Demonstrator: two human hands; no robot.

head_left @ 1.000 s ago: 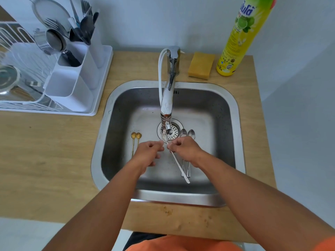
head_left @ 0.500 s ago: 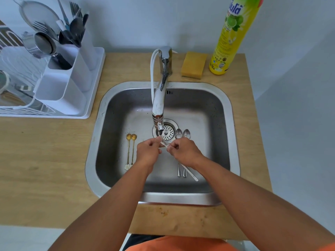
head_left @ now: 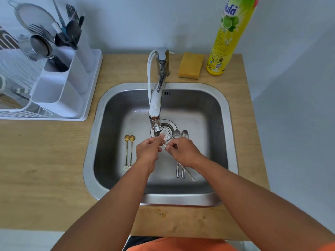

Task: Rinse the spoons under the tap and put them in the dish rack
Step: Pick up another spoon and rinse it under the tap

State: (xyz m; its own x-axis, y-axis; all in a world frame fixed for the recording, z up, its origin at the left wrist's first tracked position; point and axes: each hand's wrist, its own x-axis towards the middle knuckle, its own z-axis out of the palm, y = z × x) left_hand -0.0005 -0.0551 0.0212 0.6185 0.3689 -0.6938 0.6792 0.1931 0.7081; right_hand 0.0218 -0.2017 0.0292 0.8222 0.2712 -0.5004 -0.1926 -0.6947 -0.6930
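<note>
My right hand (head_left: 183, 153) grips a silver spoon (head_left: 189, 173) by its handle, which sticks out behind the hand; its bowl sits under the tap (head_left: 156, 107), where water runs. My left hand (head_left: 148, 150) pinches the spoon's bowl end with its fingertips. Two more silver spoons (head_left: 179, 134) lie on the sink floor, right of the drain and partly under my right hand. Left of the drain lie two thin gold spoons (head_left: 129, 151), side by side. The white dish rack (head_left: 90, 84) stands on the counter at the far left.
The rack's white cutlery holder (head_left: 59, 87) holds several utensils, with a ladle and strainer behind. A yellow sponge (head_left: 190, 67) and a tall yellow dish-soap bottle (head_left: 230, 37) stand behind the steel sink (head_left: 223, 124). Wooden counter (head_left: 41, 160) lies to the left.
The hands stay under the tap with the spoon; the fingers shift slightly along it as they rub it. The camera has tilted a little.
</note>
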